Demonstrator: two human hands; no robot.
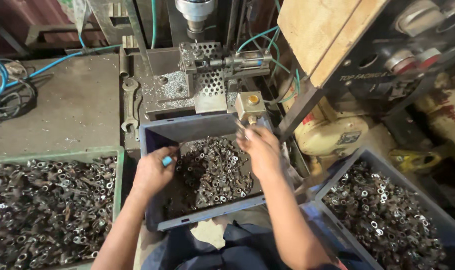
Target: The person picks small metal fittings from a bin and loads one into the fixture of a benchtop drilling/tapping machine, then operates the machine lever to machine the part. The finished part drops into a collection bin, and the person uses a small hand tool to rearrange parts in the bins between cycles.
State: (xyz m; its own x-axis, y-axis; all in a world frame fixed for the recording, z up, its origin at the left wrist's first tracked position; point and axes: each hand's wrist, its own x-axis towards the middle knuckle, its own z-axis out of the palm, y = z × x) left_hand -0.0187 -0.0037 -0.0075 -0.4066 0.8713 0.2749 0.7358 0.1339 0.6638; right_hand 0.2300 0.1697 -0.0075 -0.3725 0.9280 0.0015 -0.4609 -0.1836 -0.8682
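Both hands work over the middle blue-grey bin (152,135): the left hand (155,172) is curled shut around a small blue-tipped tool (167,161) at the bin's left edge, while the right hand (260,150) pinches a small metal part (242,131) near its far right corner. Dark, oily ring-ended metal pieces (212,170) fill that bin. Three bins show: a green one (118,165) at left and another blue-grey one (337,172) at right. Behind, a grey workbench (62,110) carries a drill press fixture (207,75) and one wrench (130,105).
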